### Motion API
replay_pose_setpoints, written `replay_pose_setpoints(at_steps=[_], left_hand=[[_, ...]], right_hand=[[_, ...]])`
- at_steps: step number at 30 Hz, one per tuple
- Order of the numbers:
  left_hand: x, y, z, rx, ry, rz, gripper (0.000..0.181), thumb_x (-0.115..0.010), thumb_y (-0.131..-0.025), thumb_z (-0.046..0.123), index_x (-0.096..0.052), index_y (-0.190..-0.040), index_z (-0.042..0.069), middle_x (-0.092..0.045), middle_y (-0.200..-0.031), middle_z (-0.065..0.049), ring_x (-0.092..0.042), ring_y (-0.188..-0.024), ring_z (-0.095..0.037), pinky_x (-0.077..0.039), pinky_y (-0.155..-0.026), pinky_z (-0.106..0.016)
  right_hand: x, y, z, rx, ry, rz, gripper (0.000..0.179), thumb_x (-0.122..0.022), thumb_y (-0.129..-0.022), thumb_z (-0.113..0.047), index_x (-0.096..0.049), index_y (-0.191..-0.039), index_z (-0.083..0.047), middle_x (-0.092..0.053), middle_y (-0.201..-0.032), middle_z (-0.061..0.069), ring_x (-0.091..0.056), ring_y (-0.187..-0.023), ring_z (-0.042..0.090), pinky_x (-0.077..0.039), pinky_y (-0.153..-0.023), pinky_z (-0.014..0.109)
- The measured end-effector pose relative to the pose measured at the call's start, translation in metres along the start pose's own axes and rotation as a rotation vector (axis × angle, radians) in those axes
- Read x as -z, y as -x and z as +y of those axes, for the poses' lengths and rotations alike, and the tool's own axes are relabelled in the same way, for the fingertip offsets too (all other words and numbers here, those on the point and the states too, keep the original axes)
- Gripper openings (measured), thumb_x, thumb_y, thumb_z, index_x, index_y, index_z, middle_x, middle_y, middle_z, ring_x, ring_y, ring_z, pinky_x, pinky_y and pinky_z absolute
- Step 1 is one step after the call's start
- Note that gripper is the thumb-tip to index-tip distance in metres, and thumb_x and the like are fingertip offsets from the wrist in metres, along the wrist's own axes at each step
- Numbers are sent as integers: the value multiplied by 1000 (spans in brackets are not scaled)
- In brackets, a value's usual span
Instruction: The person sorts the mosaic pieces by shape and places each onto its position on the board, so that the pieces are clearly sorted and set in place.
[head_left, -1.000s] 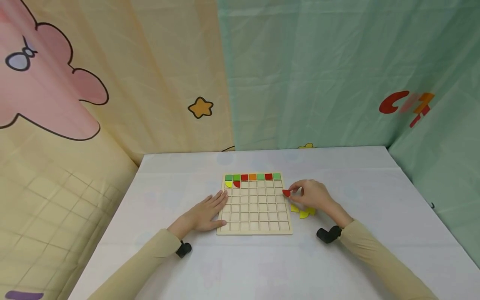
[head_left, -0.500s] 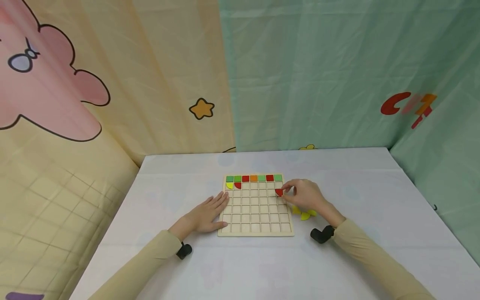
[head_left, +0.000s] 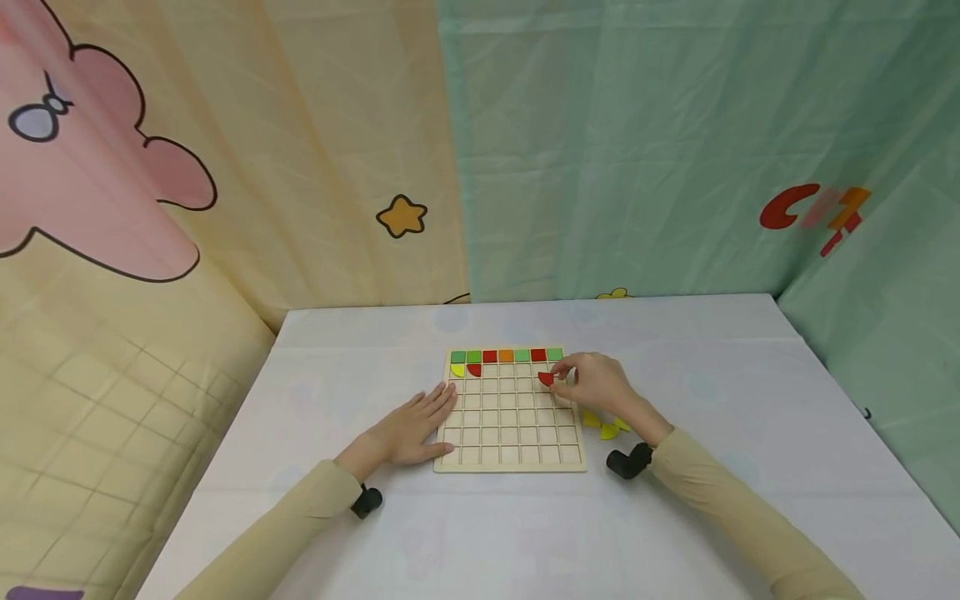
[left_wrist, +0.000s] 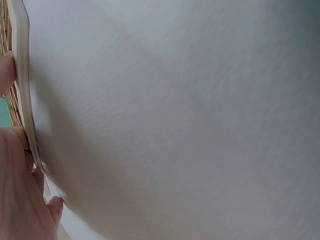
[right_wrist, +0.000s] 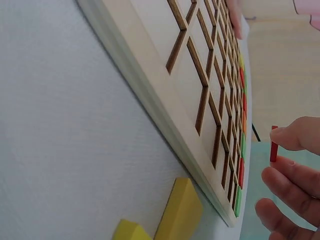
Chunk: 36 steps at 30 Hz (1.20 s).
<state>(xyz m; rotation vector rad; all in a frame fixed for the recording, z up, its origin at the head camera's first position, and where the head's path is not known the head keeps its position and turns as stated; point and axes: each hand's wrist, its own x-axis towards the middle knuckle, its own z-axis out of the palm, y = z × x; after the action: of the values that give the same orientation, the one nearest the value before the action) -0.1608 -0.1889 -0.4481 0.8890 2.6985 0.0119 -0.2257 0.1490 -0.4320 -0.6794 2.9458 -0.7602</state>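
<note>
A wooden grid board (head_left: 510,432) lies on the white table. Its far row holds green, red and orange square tiles (head_left: 506,356). In the second row sit a yellow quarter-circle tile (head_left: 458,370) and a red quarter-circle tile (head_left: 474,370), at the left end. My left hand (head_left: 411,429) rests on the board's left edge with fingers extended. Above the board's right side, my right hand (head_left: 596,385) pinches another red quarter-circle tile (head_left: 546,379) between thumb and finger; the right wrist view shows this red tile (right_wrist: 274,144) edge-on, raised over the board.
Several yellow tiles (head_left: 608,432) lie on the table just off the board's right edge, under the right wrist. White cloth (head_left: 480,533) covers the table. Printed curtains (head_left: 600,167) hang behind it and on both sides.
My right hand has carried the red quarter-circle tile leftward, from beside the board's right edge to over its right columns. My left hand has stayed in place.
</note>
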Motion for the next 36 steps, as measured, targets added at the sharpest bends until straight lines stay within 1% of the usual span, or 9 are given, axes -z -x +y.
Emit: replay_pose_setpoints(at_steps=[8, 13, 18, 21, 26, 29, 32, 36], left_hand=[[1, 1, 1, 4, 10, -8, 84, -37, -96, 60, -8, -155, 6, -2, -163, -8, -2, -151, -24, -14, -122, -46], [2, 1, 1, 8, 1, -3, 84, -37, -96, 60, -10, -155, 7, -3, -163, -8, -2, -151, -24, -15, -122, -45], [3, 1, 1, 7, 7, -6, 83, -37, -97, 60, -10, -155, 6, -3, -163, -8, -2, -151, -25, -14, -122, -46], [4, 2, 2, 5, 11, -8, 84, -38, -96, 59, -9, -155, 6, -3, -163, -8, -2, -151, -25, -14, -122, -46], [4, 2, 2, 11, 4, -10, 83, -38, -96, 59, -9, -155, 6, -3, -163, -8, -2, -151, -25, -15, -122, -46], [4, 1, 2, 17, -7, -15, 84, -37, -96, 60, -8, -155, 7, -2, -163, -7, -1, -151, -24, -14, -122, -45], [4, 1, 2, 15, -4, -11, 83, -37, -96, 60, -9, -155, 7, -2, -163, -7, -1, -151, -24, -14, -122, -45], [4, 2, 2, 6, 2, -10, 83, -37, -96, 60, -10, -155, 7, -3, -163, -8, -2, -151, -25, -15, -122, -46]], right_hand=[[-5, -9, -7, 16, 0, -22, 26, -77, -78, -34, -76, -96, -14, -72, -86, -2, -57, -63, 7, -43, -50, 22], [-8, -16, -11, 37, 8, -19, 27, -76, -79, -34, -76, -97, -13, -72, -86, -2, -58, -64, 7, -43, -48, 22], [-10, -20, -16, 17, -4, -25, 24, -76, -80, -31, -76, -96, -14, -72, -84, -3, -55, -61, 7, -41, -47, 22], [-11, -22, -19, 7, -14, -32, 23, -76, -80, -31, -76, -96, -15, -71, -84, -4, -51, -57, 7, -37, -46, 22], [-14, -28, -20, 34, -6, -19, 21, -75, -80, -31, -76, -95, -17, -71, -83, -6, -46, -51, 7, -31, -43, 21], [-16, -32, -21, 52, 2, -12, 18, -74, -81, -29, -75, -93, -17, -71, -82, -5, -45, -52, 7, -30, -44, 21], [-17, -35, -23, 56, 3, -13, 17, -72, -81, -29, -75, -92, -17, -72, -83, -5, -48, -56, 7, -33, -46, 21], [-18, -39, -26, 56, -5, -22, 17, -72, -81, -29, -75, -93, -17, -72, -84, -4, -54, -62, 7, -40, -51, 22]])
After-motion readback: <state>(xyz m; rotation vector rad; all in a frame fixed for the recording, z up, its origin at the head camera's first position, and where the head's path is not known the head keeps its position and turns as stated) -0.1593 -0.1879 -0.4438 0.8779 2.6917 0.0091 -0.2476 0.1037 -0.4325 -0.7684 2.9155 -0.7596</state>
